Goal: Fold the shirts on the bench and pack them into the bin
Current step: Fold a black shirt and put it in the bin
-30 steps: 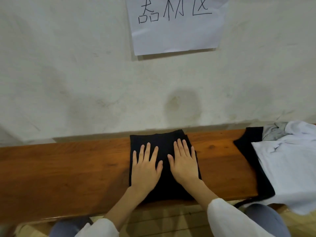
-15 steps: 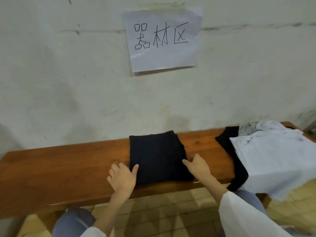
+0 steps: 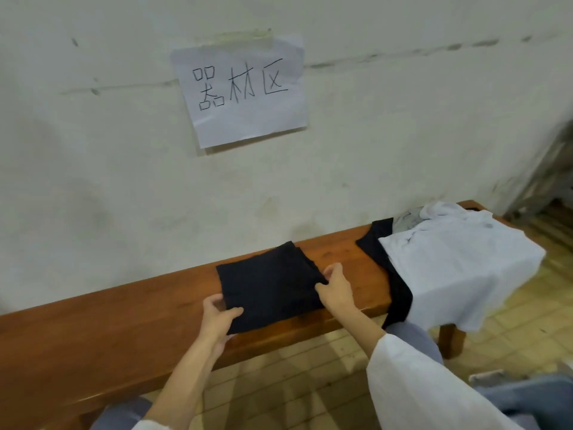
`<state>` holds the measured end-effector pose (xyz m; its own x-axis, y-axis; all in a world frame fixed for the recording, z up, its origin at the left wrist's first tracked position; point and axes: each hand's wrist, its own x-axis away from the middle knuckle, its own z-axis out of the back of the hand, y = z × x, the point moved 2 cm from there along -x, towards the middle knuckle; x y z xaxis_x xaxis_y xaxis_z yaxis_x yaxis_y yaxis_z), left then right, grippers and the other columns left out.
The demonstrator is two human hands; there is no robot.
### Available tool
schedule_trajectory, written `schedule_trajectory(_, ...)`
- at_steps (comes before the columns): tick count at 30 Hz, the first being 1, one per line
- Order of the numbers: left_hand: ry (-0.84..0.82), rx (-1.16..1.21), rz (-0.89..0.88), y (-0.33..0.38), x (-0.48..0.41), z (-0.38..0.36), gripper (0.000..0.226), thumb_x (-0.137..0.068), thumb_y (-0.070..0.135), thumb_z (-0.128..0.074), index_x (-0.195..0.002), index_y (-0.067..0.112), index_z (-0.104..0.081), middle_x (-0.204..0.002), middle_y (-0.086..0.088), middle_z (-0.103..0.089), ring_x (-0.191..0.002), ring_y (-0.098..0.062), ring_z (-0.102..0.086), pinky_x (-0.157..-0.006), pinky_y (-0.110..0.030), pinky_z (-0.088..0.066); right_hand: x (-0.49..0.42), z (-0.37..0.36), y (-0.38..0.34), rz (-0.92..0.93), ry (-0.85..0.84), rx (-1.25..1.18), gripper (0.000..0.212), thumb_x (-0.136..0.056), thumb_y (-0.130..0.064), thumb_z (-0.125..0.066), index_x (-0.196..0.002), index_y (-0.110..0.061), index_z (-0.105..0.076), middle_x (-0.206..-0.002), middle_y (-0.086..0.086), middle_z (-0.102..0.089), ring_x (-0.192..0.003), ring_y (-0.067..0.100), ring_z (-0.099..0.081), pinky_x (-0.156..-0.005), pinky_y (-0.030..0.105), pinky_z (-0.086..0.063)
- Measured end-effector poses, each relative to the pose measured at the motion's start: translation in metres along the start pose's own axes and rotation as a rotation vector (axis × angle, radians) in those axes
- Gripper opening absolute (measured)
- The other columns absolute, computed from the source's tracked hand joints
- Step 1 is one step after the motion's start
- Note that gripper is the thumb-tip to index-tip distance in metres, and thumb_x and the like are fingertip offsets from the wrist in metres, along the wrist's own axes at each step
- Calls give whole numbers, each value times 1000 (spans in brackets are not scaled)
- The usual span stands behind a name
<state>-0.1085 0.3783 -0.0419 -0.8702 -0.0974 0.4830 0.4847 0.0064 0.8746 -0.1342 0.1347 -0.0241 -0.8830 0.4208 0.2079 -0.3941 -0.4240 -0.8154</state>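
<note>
A folded black shirt lies as a neat square on the brown wooden bench. My left hand grips its near left corner, thumb on top and fingers under the edge. My right hand pinches the shirt's right edge. On the bench's right end lies a loose pile: a white shirt spread over a black shirt, with a grey garment at the back. No bin is in view.
A pale wall runs right behind the bench, with a paper sign taped to it. Tiled floor lies in front of the bench. A bench leg stands under the white shirt's hanging edge.
My hands went from pressing flat on the folded black shirt to its left and right edges, and now grip them. The view has tilted up and to the right.
</note>
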Motion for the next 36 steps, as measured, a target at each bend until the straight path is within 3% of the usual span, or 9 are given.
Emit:
schedule_trajectory(3,-164,11,23,11,18,-28,27,-91,-7,-51,-109,13,-57,-115,-8,-56,-101,-29,-58,-77,-40,-52,3,32,14,54,-26,-28,25,-90,-4,-50,-99,-24,-61,-118,-3,-60,-106,18,-57,-80,27,-46)
schedule_trajectory(6,-318,-101,23,18,36,-78,26,-93,-5,-48,-94,7,-71,-113,-8,-63,-106,-26,-58,-81,-37,-49,11,80,47,28,38,-34,36,-90,-3,-45,-104,-25,-71,-109,-1,-67,-77,16,-60,-66,26,-47)
schedule_trajectory(8,-417,-148,8,21,53,-122,27,-93,-5,-49,-98,8,-72,-109,-3,-65,-102,-22,-60,-79,-33,-50,20,119,76,-41,138,-86,38,-89,-2,-43,-106,-21,-71,-103,1,-68,-64,13,-55,-58,21,-44)
schedule_trajectory(12,-594,-249,-53,18,82,-213,33,-88,-9,-48,-106,9,-70,-103,-3,-64,-96,-21,-61,-73,-31,-49,50,186,140,-163,332,-199,38,-89,-1,-43,-108,-17,-70,-103,16,-70,-85,36,-63,-73,37,-51)
schedule_trajectory(17,-793,-432,-24,-22,135,-330,46,-79,-16,-40,-110,7,-67,-101,-7,-61,-90,-24,-57,-67,-28,-49,118,250,233,-313,534,-271,39,-91,-3,-41,-118,-17,-65,-102,7,-67,-68,17,-54,-62,28,-42)
schedule_trajectory(21,-969,-653,45,-80,180,-403,51,-81,-13,-40,-120,10,-63,-131,-4,-43,-110,-24,-46,-73,-28,-48,172,281,309,-480,678,-307,39,-92,-3,-42,-122,-16,-63,-115,5,-65,-71,18,-58,-62,27,-42)
schedule_trajectory(28,-1088,-959,209,-193,199,-460,50,-77,-16,-41,-101,15,-71,-127,-7,-51,-113,-26,-52,-88,-37,-53,245,269,410,-731,710,-365,39,-91,-2,-44,-123,-13,-63,-130,8,-58,-111,23,-56,-85,28,-45)
schedule_trajectory(32,-1083,-1108,235,-230,202,-477,50,-78,-15,-41,-108,15,-70,-116,-7,-53,-101,-24,-53,-84,-35,-54,256,258,447,-818,687,-410,39,-92,-2,-43,-125,-11,-62,-132,7,-57,-96,18,-56,-67,19,-42)
schedule_trajectory(36,-1094,-1230,170,-250,201,-511,52,-80,-14,-41,-114,15,-69,-123,-7,-52,-113,-28,-50,-83,-31,-51,244,262,473,-855,741,-464,39,-92,-2,-43,-127,-10,-60,-132,8,-57,-93,14,-54,-78,22,-39)
